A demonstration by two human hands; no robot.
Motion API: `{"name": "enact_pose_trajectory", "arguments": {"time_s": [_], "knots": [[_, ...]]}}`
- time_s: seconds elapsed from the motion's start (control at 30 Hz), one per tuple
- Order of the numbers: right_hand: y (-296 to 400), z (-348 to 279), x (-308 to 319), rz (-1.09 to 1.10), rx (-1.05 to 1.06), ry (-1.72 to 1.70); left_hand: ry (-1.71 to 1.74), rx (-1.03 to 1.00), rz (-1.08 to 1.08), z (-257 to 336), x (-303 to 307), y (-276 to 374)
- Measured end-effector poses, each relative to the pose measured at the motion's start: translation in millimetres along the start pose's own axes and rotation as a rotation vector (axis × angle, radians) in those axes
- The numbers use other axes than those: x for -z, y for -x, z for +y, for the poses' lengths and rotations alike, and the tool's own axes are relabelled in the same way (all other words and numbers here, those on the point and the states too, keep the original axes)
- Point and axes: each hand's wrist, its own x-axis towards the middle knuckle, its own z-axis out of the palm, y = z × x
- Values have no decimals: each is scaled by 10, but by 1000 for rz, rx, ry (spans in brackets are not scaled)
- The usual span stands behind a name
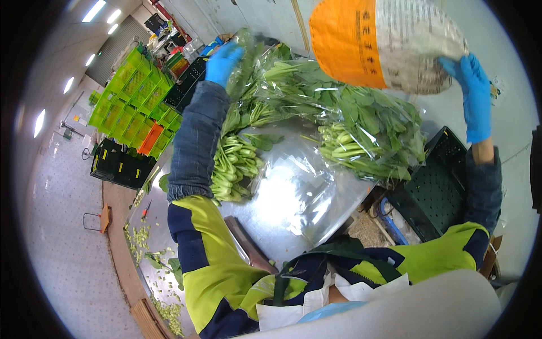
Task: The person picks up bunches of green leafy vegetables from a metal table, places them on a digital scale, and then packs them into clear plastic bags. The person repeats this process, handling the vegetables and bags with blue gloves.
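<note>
My right hand [474,97], in a blue glove, grips the edge of a large orange and whitish printed sack [372,46], raised at the upper right. My left hand [223,63], also blue-gloved, is stretched to the far left of the greens, beside a blurred leafy bundle [244,63] in clear plastic; whether it holds this is unclear. Bagged leafy greens [368,114] lie across the far part of the metal table [292,203]. Nearer my left forearm rests a pile of pale green stalks [235,169]. Clear plastic film [313,190] covers part of the tabletop.
Green crates [139,97] stand stacked at the left above black crates [123,165]. A dark green perforated crate [440,190] sits below my right arm. Cut stem pieces [169,313] and a red-handled tool [146,209] lie on the metal surface at the left.
</note>
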Motion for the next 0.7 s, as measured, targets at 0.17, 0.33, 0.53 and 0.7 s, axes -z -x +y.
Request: {"name": "enact_pose_trajectory", "arguments": {"time_s": [0.17,0.33,0.53,0.7], "knots": [[469,425,-355,-140,-102,12,344,653,-458,168,-522,1190],[1105,255,-1738,-894,-379,-44,1197,883,-243,350,315,2826],[2316,861,-3685,-1403,963,-210,1023,680,611,887,2081,4925],[3338,1469,-4841,-1713,569,-368,396,1016,677,685,3131,7029]]}}
